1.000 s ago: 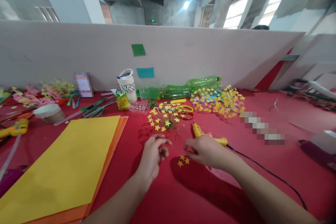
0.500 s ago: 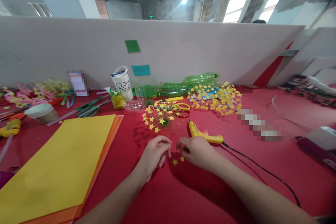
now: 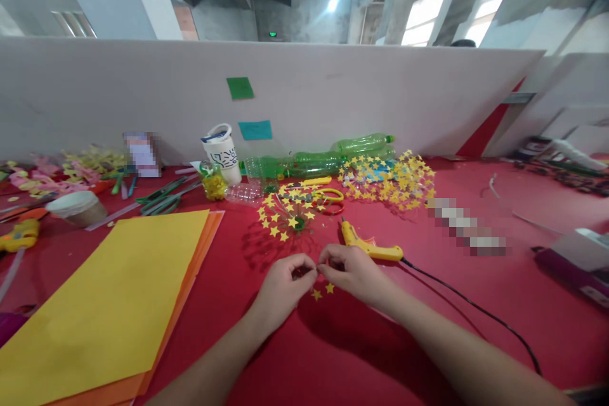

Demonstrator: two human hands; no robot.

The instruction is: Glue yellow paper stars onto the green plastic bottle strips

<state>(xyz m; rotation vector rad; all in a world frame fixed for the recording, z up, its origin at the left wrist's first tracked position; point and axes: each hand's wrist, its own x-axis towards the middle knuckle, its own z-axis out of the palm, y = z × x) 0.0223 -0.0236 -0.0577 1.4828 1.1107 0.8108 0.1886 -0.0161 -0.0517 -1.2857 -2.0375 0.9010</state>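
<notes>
My left hand [image 3: 288,282] and my right hand [image 3: 351,273] meet fingertip to fingertip low over the red table. Each thumb and forefinger is pinched together. Whatever lies between them is almost wholly hidden; a bit of yellow star showed at the right fingertips a moment before. Just below, two loose yellow stars, one of them this star [image 3: 316,295], lie flat. Beyond my hands stands a spray of yellow stars on thin stems [image 3: 285,219] rising from a green base. A yellow glue gun [image 3: 373,247] rests behind my right hand, nozzle pointing away.
Yellow and orange sheets [image 3: 118,292] lie at left. Farther back are scissors [image 3: 328,195], green plastic bottles [image 3: 318,163], a white cup [image 3: 222,155], a second star cluster [image 3: 394,184] and a paper cup [image 3: 78,208]. The glue gun's black cord [image 3: 471,292] runs right. A pale partition [image 3: 371,95] closes the back.
My hands have come together: the left moved slightly right and its fingers closed to a pinch, touching the right fingertips. The table items stay put.
</notes>
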